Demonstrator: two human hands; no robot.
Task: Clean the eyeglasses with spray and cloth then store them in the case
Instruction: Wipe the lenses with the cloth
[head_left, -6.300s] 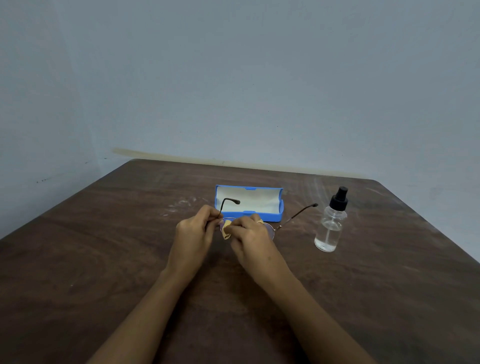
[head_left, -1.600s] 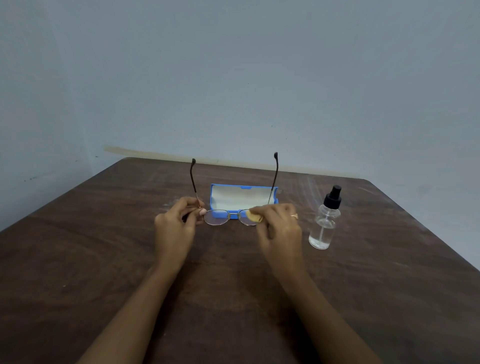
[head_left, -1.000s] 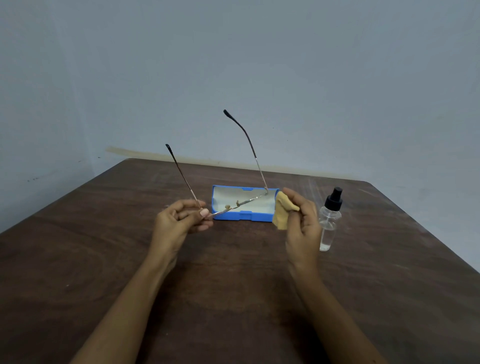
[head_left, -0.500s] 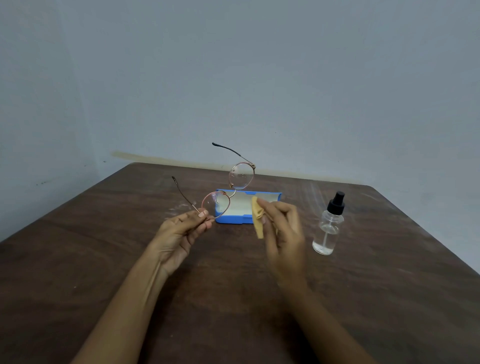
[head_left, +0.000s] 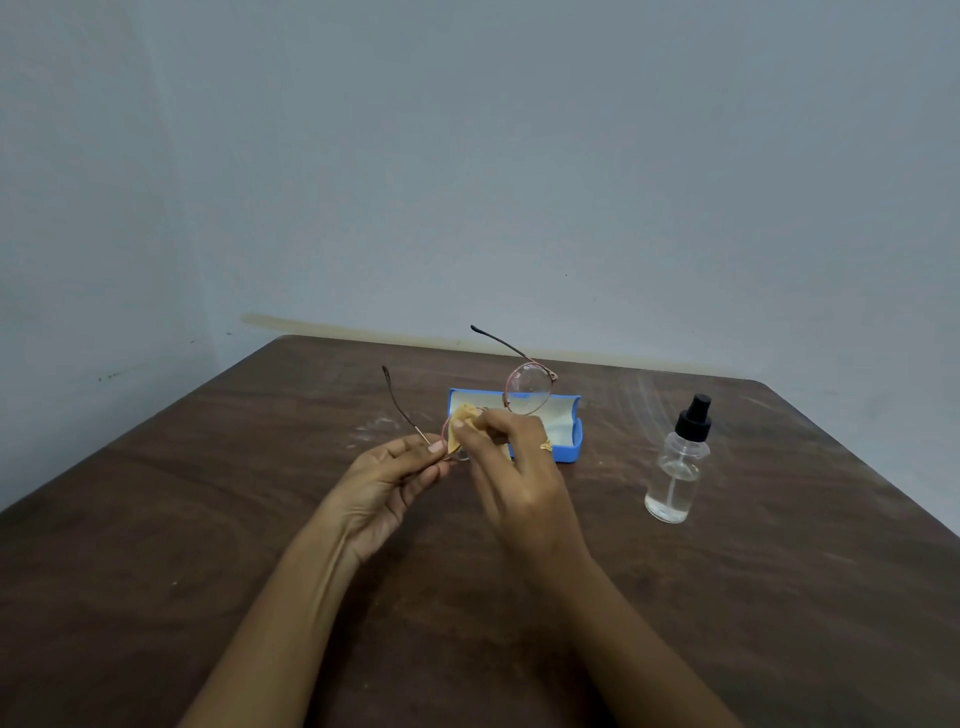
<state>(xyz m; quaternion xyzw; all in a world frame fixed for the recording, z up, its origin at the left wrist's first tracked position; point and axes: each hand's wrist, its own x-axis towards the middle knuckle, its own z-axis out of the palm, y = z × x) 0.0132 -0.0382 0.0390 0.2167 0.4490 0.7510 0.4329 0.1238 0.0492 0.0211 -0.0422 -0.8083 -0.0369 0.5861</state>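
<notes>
Centre frame: eyeglasses (head_left: 527, 395) with rose-gold rims and dark temple tips, a mustard-yellow cloth (head_left: 460, 423), a blue case (head_left: 566, 453) (cream lining). At right, a clear spray bottle (head_left: 675, 467), black cap. Dark brown wood-grain table (head_left: 208, 519); pale grey-blue wall (head_left: 467, 156).

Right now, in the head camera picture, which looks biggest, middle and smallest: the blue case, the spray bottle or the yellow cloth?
Biggest: blue case, partly hidden.
Middle: spray bottle, nearly as big.
Smallest: yellow cloth, mostly hidden by the right hand, so unsure.
</notes>
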